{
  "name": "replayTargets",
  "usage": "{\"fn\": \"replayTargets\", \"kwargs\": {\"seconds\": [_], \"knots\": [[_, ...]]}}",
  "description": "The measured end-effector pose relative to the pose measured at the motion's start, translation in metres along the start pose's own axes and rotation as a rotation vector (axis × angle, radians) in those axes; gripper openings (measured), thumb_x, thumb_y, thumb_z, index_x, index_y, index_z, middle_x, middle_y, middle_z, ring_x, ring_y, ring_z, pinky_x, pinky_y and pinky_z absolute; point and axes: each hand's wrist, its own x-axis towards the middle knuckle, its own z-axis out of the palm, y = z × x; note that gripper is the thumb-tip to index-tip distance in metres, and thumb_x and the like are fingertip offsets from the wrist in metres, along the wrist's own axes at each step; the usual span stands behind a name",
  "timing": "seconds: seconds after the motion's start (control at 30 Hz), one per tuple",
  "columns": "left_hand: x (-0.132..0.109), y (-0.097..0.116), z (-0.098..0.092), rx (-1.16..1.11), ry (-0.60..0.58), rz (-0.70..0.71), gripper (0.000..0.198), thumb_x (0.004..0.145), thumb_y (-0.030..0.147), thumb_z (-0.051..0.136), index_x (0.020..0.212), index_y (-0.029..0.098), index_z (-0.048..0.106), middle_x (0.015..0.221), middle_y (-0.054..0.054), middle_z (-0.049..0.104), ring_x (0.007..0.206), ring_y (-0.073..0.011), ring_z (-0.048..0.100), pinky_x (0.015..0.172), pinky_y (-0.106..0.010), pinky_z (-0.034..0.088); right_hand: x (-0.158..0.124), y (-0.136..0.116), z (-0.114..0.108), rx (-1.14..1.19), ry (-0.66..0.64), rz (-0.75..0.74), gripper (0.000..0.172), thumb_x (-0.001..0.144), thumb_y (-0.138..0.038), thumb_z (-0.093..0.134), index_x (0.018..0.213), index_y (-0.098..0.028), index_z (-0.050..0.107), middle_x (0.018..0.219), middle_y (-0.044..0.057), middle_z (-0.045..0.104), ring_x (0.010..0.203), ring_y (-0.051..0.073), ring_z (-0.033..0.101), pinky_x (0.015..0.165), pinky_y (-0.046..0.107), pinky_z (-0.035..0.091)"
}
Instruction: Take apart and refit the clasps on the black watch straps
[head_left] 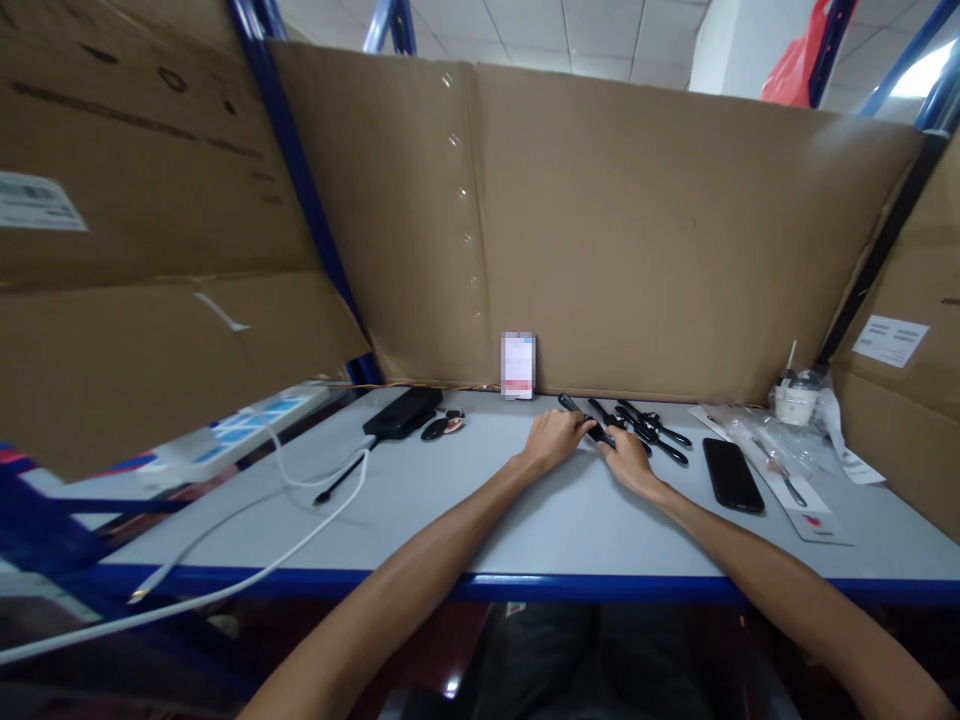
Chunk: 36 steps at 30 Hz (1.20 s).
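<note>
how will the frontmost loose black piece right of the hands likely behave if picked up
The frontmost black piece looks slender and straight, so it's probably stiff rather than floppy. Its shiny surface may be a bit slippery. It lies close among other black pieces, so lifting it could nudge them.
</note>
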Motion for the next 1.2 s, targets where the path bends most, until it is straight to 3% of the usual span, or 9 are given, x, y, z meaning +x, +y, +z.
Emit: {"fn": "replayTargets", "kwargs": {"seconds": [0.3, 0.5, 0.7, 0.9, 1.2], "knots": [[-0.0017, -0.0011, -0.004, 0.026, -0.032, -0.005, 0.034, 0.096, 0.047, 0.055, 0.088, 0.021, 0.075, 0.09, -0.013, 0.076, 0.09, -0.0277, 0.07, 0.073, -0.032, 0.042, -0.001, -0.0008, -0.001, 0.009, -0.007, 0.014, 0.022, 0.093, -0.024, 0.059, 0.109, -0.017, 0.072, 0.103, 0.011, 0.076, 0.099, 0.027, 0.069, 0.077, 0.026, 0.042], [-0.0026, 0.0052, -0.0072, 0.033, -0.024, -0.026, 0.046, 0.1, 0.052, 0.044, 0.091, 0.021, 0.076, 0.089, -0.013, 0.076, 0.089, -0.0266, 0.07, 0.073, -0.032, 0.042, -0.001, -0.0016, -0.0017, -0.01, -0.015, 0.014, 0.022, 0.094, -0.026, 0.058, 0.108, -0.017, 0.071, 0.104, 0.011, 0.076, 0.099, 0.025, 0.068, 0.076, 0.026, 0.04], [-0.0021, 0.0034, -0.0065, 0.034, -0.007, -0.019, 0.044, 0.101, 0.045, 0.04, 0.097, 0.021, 0.077, 0.093, -0.015, 0.076, 0.09, -0.0276, 0.07, 0.072, -0.032, 0.042, -0.0004, -0.0024, -0.0026, -0.019, -0.036, 0.025, 0.021, 0.094, -0.027, 0.058, 0.107, -0.017, 0.072, 0.102, 0.011, 0.076, 0.098, 0.025, 0.068, 0.075, 0.025, 0.04], [-0.0013, 0.0003, -0.0042, 0.045, -0.045, -0.016, 0.035, 0.098, 0.039, 0.048, 0.089, 0.02, 0.076, 0.091, -0.014, 0.076, 0.09, -0.0286, 0.07, 0.07, -0.032, 0.041, -0.0003, -0.0003, -0.0007, -0.009, -0.02, 0.016, 0.021, 0.094, -0.025, 0.059, 0.108, -0.017, 0.072, 0.104, 0.011, 0.076, 0.1, 0.026, 0.068, 0.076, 0.026, 0.041], [-0.0032, 0.0049, -0.0036, 0.024, -0.042, 0.025, 0.044, 0.098, 0.051, 0.048, 0.089, 0.02, 0.077, 0.088, -0.014, 0.075, 0.087, -0.0276, 0.07, 0.072, -0.031, 0.043, 0.0001, 0.0003, -0.0001, -0.008, -0.018, 0.013, 0.024, 0.094, -0.026, 0.058, 0.112, -0.017, 0.071, 0.106, 0.011, 0.076, 0.1, 0.026, 0.068, 0.077, 0.027, 0.043]]}}
